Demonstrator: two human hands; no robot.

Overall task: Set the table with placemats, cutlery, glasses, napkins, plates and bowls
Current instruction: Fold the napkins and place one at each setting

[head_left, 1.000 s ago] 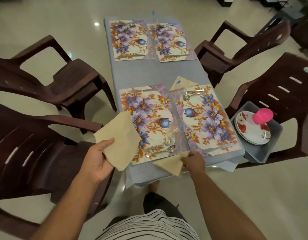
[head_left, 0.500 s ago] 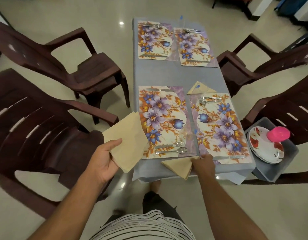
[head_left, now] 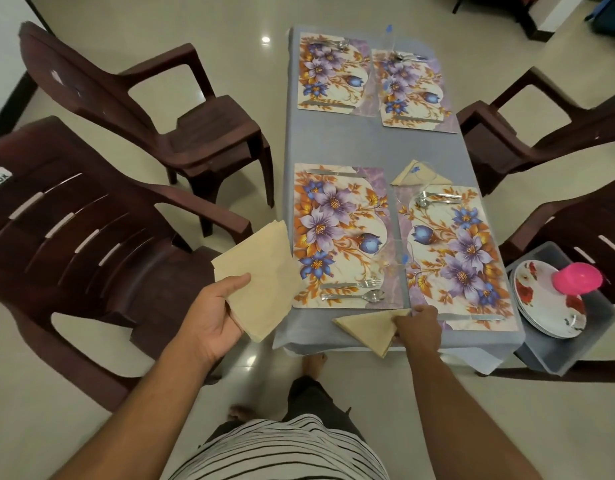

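My left hand (head_left: 214, 315) holds a stack of beige napkins (head_left: 261, 271) off the table's near left corner. A folded beige napkin (head_left: 366, 329) lies at the near table edge below the two near floral placemats, and my right hand (head_left: 418, 323) pinches its right corner. The near left placemat (head_left: 337, 233) carries a fork and a spoon (head_left: 353, 295). Cutlery (head_left: 436, 198) also lies on the near right placemat (head_left: 456, 258), with another folded napkin (head_left: 418, 174) just beyond it. Two far placemats (head_left: 333, 74) with cutlery lie at the table's far end.
The grey table (head_left: 333, 147) has dark brown plastic chairs (head_left: 91, 216) on both sides. On the near right chair a grey bin (head_left: 569, 351) holds floral plates (head_left: 541, 296) and a pink bowl (head_left: 576, 278). My bare feet stand on the tile floor under the near edge.
The view has shifted so the table sits further right. My right hand stays on the folded napkin at the near edge, and my left hand keeps holding the napkin stack.
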